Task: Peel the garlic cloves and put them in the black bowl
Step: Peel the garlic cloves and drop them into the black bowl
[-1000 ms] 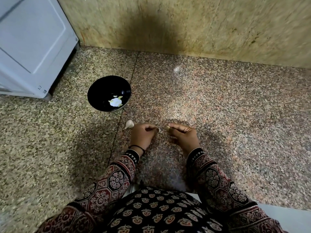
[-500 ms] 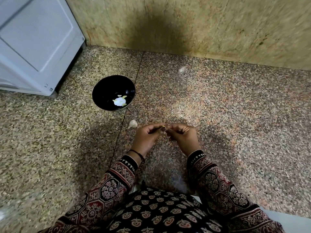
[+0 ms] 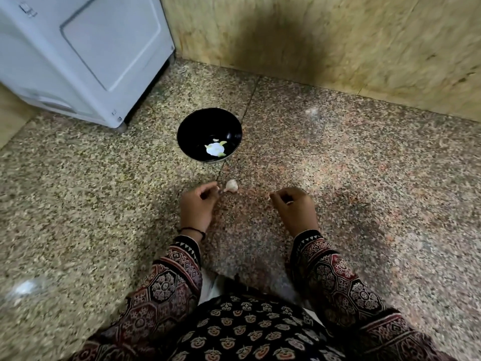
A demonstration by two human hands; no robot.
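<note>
The left hand (image 3: 199,205), fingers curled, pinches the stalk of an unpeeled garlic clove (image 3: 232,185) lying on the speckled floor (image 3: 364,178) near the black bowl (image 3: 195,126). The bowl holds pale peeled pieces (image 3: 216,149). The right hand (image 3: 292,207), also curled, pinches a small pale scrap (image 3: 269,196); what it is cannot be told.

White appliance (image 3: 78,56), speckled floor (image 3: 364,178), tan wall (image 3: 338,43)

Unpeeled clove (image 3: 231,185) nr black bowl (image 3: 197,128); peeled pcs (image 3: 216,149) inside.

Garlic clove (image 3: 231,185) at left hand (image 3: 197,208), bowl (image 3: 194,126) behind; appliance (image 3: 86,56) left of bowl.
</note>
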